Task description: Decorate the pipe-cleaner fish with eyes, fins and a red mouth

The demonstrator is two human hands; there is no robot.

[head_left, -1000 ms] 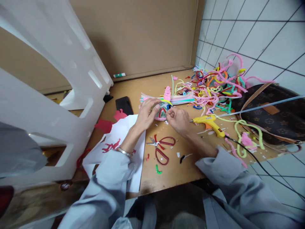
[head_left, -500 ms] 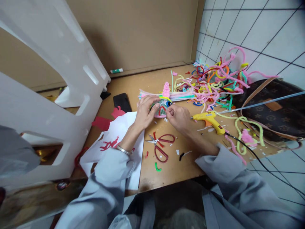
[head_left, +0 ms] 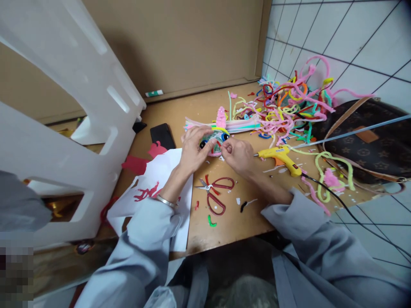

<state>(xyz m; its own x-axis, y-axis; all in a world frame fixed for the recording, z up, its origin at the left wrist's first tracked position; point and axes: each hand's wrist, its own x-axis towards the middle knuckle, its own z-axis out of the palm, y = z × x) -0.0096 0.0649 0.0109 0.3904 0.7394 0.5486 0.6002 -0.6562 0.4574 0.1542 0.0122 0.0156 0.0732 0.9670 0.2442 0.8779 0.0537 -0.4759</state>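
Observation:
A small round craft piece (head_left: pixel 215 145) with a yellow and pink pipe-cleaner rim, blue-and-black eyes and a red part in the middle sits between my hands. My left hand (head_left: pixel 195 149) grips it from the left, the thumb resting on its face and the fingers curved over its upper left side. Against its right side my right hand (head_left: pixel 236 155) is closed in a pinch; what the fingertips hold is too small to make out. Red-handled scissors (head_left: pixel 215 192) lie open on the table below my hands. A yellow glue gun (head_left: pixel 280 157) lies to the right of my right hand.
Tangled pipe cleaners (head_left: pixel 289 109) heap at the back right, beside a brown patterned bag (head_left: pixel 369 137). Straight pipe cleaners (head_left: pixel 239 125) lie behind the craft piece. White paper (head_left: pixel 167 167), red scraps (head_left: pixel 136 164) and a black phone (head_left: pixel 162 136) are on the left, near a white plastic panel (head_left: pixel 109 98).
My left thumb and fingers have shifted, so the left eye of the craft piece now shows. My right hand stays pinched at its right side. The whole view has moved slightly.

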